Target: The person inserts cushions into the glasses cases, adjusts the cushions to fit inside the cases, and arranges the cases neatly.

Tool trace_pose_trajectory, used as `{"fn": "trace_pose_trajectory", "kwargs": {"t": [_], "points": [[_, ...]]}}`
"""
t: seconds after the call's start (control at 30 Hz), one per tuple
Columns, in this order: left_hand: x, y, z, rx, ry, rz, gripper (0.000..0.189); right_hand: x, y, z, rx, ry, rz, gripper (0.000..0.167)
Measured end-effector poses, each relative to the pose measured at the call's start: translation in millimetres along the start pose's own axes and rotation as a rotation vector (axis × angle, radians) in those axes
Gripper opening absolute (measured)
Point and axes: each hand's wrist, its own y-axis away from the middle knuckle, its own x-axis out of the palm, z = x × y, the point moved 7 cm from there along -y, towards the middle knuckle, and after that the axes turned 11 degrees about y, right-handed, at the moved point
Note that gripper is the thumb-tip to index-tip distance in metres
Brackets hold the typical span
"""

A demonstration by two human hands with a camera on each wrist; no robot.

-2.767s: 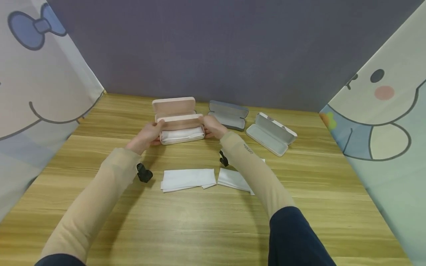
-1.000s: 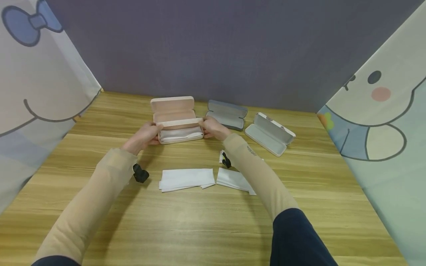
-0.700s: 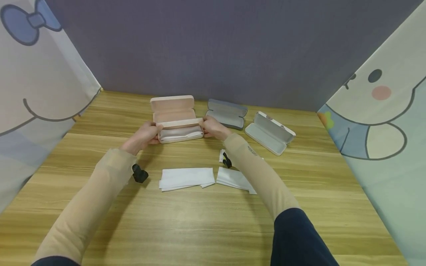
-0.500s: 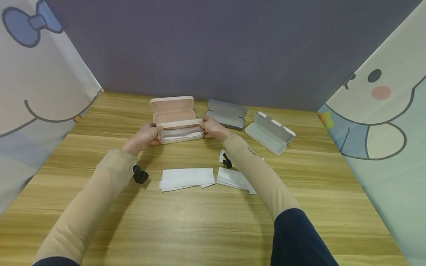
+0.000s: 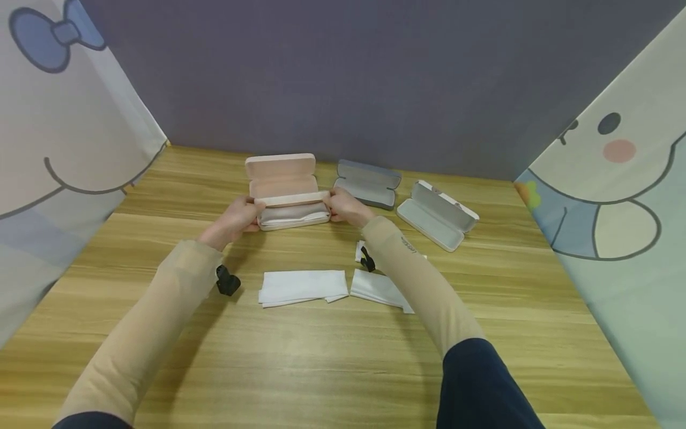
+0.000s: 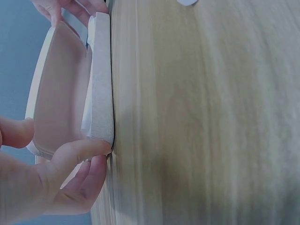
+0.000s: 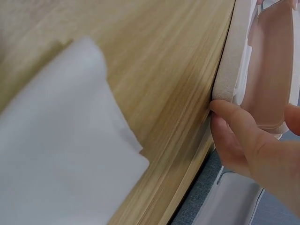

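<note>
A pale pink glasses case (image 5: 295, 225) lies at the back of the table, its lid (image 5: 295, 199) partly lowered over a folded white cloth (image 5: 295, 214). My left hand (image 5: 231, 220) grips the left end, thumb on the lid and fingers at the base, as the left wrist view also shows. At the other end my right hand (image 5: 347, 208) holds the case, with its thumb (image 7: 293, 118) by the lid and fingertips on the base's corner. Directly behind stands a second pink glasses case (image 5: 281, 168) with its lid raised.
A grey-blue glasses case (image 5: 367, 180) and a white patterned one (image 5: 436, 214) sit open to the right. Nearer me lie two folded white cloths (image 5: 302, 286) (image 5: 377, 287); another white piece (image 5: 359, 251) is mostly hidden by the right forearm. A dark wall (image 5: 343, 77) bounds the back.
Compared with 2.8 s ago, the held lid is tipped slightly further down over the cloth. Both hands keep their places at the case's ends; the view shifts a little.
</note>
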Motion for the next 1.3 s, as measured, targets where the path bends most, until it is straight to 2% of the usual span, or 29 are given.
{"fn": "trace_pose_trajectory", "kwargs": {"t": [0.27, 0.63, 0.93, 1.3], "points": [[1.4, 3.1, -0.8, -0.01, 0.006, 0.004, 0.067, 1.1, 1.2, 0.8, -0.004, 0.013, 0.012, 0.042], [3.3, 0.8, -0.5, -0.017, -0.007, -0.001, 0.065, 1.1, -2.4, -1.3, 0.02, 0.048, -0.025, 0.046], [3.3, -0.9, 1.4, -0.026, 0.0, -0.034, 0.063, 1.2, -0.2, -1.5, -0.008, 0.061, -0.038, 0.044], [3.3, -0.7, 2.7, -0.018, 0.011, -0.032, 0.061, 1.1, 4.9, -1.2, -0.035, 0.067, -0.022, 0.041]]}}
